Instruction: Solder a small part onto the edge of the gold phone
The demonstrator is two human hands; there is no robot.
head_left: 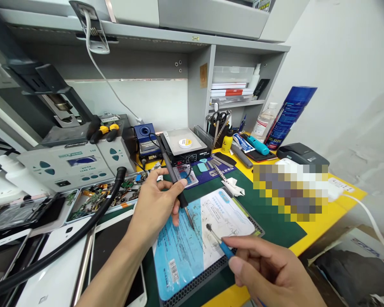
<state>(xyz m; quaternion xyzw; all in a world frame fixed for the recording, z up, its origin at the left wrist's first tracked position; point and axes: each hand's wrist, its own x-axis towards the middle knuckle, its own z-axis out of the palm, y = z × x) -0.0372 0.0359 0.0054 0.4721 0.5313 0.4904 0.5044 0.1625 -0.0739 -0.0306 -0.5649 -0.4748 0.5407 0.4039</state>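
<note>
Right hand (265, 264) is nearest in the head view, off the right front edge of the blue-and-white sheet (185, 256); thumb and fingers pinch a blue-handled brush (225, 248), dark bristles over the sheet's right half. Left hand (158, 194) is above the sheet's back left part, thumb and fingers closed round a soldering iron (173, 179), tip down over the sheet's middle, just left of the bristles. Can't tell if either tip touches. Sheet lies on a black perforated panel (192, 283), on a green mat (277, 228). Left of sheet: black-screen phone (112, 247), then white phone (56, 264), black hose (117, 187) curving across. Further back left: heap of circuit boards (97, 200), grey control unit (56, 157) behind it. Just behind sheet's back right corner: crumpled white tissue (233, 186) by metal tweezers (220, 172). Straight behind sheet: flat-topped unit (195, 136), small blue unit (143, 132) to its left. Back right of sheet: yellow bottle (226, 143), clear bottle (265, 123), tilted blue can (289, 113).
</note>
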